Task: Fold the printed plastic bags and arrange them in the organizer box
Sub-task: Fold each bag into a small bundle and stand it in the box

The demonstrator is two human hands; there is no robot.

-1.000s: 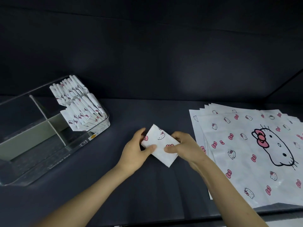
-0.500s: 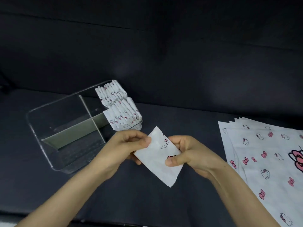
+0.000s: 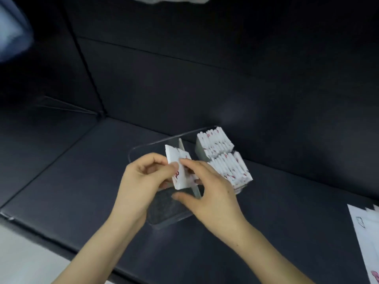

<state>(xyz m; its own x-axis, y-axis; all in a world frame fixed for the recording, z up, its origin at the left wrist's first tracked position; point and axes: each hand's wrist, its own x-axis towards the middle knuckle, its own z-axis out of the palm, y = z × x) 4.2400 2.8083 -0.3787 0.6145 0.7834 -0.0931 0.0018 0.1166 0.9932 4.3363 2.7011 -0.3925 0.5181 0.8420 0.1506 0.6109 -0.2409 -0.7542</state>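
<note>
Both hands are over the clear organizer box [image 3: 164, 210], and between them is a folded printed bag [image 3: 178, 168], a small white packet held upright with pink and black print showing. The left hand [image 3: 143, 181] pinches its near-left edge between thumb and forefinger, the other fingers curled in behind. The right hand [image 3: 211, 193] meets it from the other side, forefinger laid along the top of the packet and a fingertip showing behind it (the thumb juts out lower down, apart from the bag). The packet hangs just above the box's divider [image 3: 196, 190]. Two tight rows of folded bags [image 3: 227, 167] stand on edge in the right-hand end. Unfolded printed bags [image 3: 367, 238] lie flat at the far right on the dark padded surface [image 3: 71, 181].
</note>
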